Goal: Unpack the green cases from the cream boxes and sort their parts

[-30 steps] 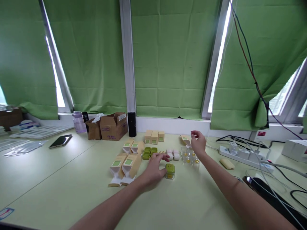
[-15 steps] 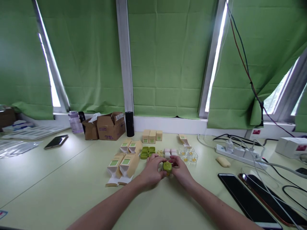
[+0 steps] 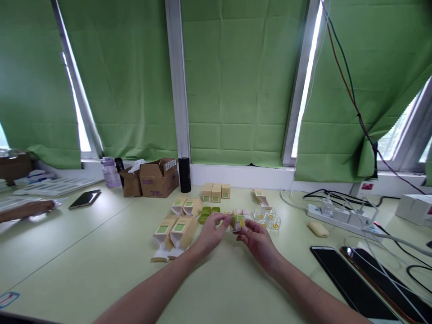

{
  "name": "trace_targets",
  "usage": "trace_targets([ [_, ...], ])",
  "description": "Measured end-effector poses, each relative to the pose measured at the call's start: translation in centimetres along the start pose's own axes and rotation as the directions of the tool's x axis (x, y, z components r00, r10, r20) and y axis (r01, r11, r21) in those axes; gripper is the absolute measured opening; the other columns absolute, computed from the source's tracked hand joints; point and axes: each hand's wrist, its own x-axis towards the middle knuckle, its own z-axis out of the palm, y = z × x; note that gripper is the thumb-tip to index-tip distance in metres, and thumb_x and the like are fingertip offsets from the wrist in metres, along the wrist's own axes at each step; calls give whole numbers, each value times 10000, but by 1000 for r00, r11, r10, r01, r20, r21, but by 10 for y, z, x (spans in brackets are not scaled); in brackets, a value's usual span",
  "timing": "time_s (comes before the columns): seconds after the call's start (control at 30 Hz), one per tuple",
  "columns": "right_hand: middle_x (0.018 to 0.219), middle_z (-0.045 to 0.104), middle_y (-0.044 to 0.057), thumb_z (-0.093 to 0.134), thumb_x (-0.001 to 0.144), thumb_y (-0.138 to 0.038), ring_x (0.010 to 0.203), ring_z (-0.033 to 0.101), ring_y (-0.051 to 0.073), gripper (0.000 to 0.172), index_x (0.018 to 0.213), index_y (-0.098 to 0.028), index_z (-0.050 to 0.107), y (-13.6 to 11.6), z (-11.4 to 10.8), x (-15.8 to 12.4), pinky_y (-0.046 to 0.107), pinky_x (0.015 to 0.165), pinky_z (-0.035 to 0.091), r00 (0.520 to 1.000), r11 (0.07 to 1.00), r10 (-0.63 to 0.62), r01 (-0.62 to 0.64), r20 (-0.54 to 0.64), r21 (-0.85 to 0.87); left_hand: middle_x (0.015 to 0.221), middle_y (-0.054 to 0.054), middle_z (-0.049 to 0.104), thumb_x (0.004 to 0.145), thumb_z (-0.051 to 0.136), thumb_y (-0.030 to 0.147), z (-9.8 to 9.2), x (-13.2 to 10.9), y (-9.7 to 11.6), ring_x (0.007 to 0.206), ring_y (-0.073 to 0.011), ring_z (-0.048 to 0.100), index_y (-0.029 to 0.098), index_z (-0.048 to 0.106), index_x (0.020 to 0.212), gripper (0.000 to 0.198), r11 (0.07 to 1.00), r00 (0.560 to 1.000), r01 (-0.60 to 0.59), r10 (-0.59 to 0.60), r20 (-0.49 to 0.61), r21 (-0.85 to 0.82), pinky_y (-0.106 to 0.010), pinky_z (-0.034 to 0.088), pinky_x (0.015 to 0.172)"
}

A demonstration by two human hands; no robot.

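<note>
My right hand (image 3: 259,239) holds a small clear jar with a green lid (image 3: 238,222), tilted, between thumb and fingers. My left hand (image 3: 213,233) is closed at the jar's left side, fingertips pinched by the lid. Just behind the left hand are several green square lids (image 3: 205,216), partly hidden. Pale pink and white pieces (image 3: 243,212) lie behind the held jar, with small yellow pieces (image 3: 227,212) beside them. Several clear jars with gold centres (image 3: 268,218) stand to the right. Open cream cartons with green labels (image 3: 178,230) lie left of my left hand.
Closed cartons (image 3: 216,193) and a black cylinder (image 3: 184,175) stand at the back, near cardboard boxes (image 3: 159,179). Phones (image 3: 351,279), cables and a power strip (image 3: 340,215) occupy the right. Another person's hand (image 3: 37,208) reaches over plastic bags at far left.
The jar has turned from lid facing me to tilted, showing its clear side. My right hand has rolled palm upward around it. Another person's hand has appeared at far left.
</note>
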Motion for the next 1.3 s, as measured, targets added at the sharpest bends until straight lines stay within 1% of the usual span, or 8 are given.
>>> trace_targets([
  [0.07, 987, 778, 108, 871, 706, -409, 852, 706, 241, 344, 953, -183, 789, -3, 1, -1, 369, 758, 548, 999, 997, 19, -21, 29, 70, 967, -89, 744, 968, 545, 557, -2, -1, 3, 957, -257, 668, 220, 797, 924, 423, 997, 998, -63, 62, -15, -37, -393, 534, 899],
  [0.17, 992, 781, 126, 811, 754, -432, 861, 707, 265, 322, 960, -186, 788, -5, 0, -1, 405, 779, 547, 999, 995, 16, -21, 49, 98, 906, -86, 724, 978, 562, 509, -3, -3, 7, 947, -257, 652, 230, 809, 971, 373, 988, 992, -122, 120, -27, -91, -394, 528, 886],
  [0.37, 971, 765, 124, 713, 821, -473, 860, 689, 265, 310, 958, -199, 764, -7, -1, -1, 411, 799, 536, 998, 995, 18, -24, 60, 97, 909, -98, 672, 964, 612, 439, -3, -5, 9, 961, -251, 632, 213, 801, 1112, 330, 980, 993, -115, 115, -14, -160, -388, 533, 870],
  [0.63, 950, 752, 116, 727, 836, -498, 773, 685, 253, 345, 1001, -196, 756, -7, 3, -3, 364, 631, 509, 999, 997, -5, 1, 53, 71, 973, -99, 663, 913, 690, 417, -1, -7, 11, 970, -247, 627, 220, 805, 1081, 283, 990, 993, -115, 112, -37, -77, -420, 533, 911],
  [0.83, 1192, 719, 98, 838, 763, -463, 897, 660, 237, 493, 1194, -261, 708, -6, 2, -6, 332, 649, 516, 993, 993, -105, 102, -46, -61, 982, -111, 677, 965, 596, 480, 2, -6, 7, 996, -249, 636, 192, 798, 1017, 355, 990, 991, -128, 125, -43, -67, -419, 529, 930],
  [0.93, 1190, 707, 99, 859, 747, -439, 970, 651, 249, 568, 1250, -265, 659, -5, 1, -7, 345, 713, 547, 971, 956, -221, 197, -90, -220, 1035, -122, 713, 953, 623, 468, 2, -5, 5, 1033, -261, 649, 196, 794, 1047, 335, 985, 990, -137, 134, -35, -106, -411, 530, 927],
  [1.1, 1285, 658, 87, 827, 782, -316, 1206, 607, 281, 635, 1358, -316, 558, -6, 6, -12, 389, 885, 562, 934, 863, -356, 315, -33, -394, 1059, -118, 750, 937, 658, 421, 2, -3, 5, 1034, -265, 670, 220, 795, 1119, 303, 977, 991, -132, 127, -42, -168, -405, 542, 912],
  [1.3, 1309, 635, 79, 765, 817, -251, 1260, 583, 282, 625, 1383, -333, 513, -9, 11, -18, 425, 955, 544, 925, 825, -381, 345, 11, -448, 1050, -116, 721, 905, 699, 395, 3, -3, 6, 1028, -260, 669, 225, 815, 1066, 261, 972, 989, -125, 106, -103, -200, -379, 561, 869],
])
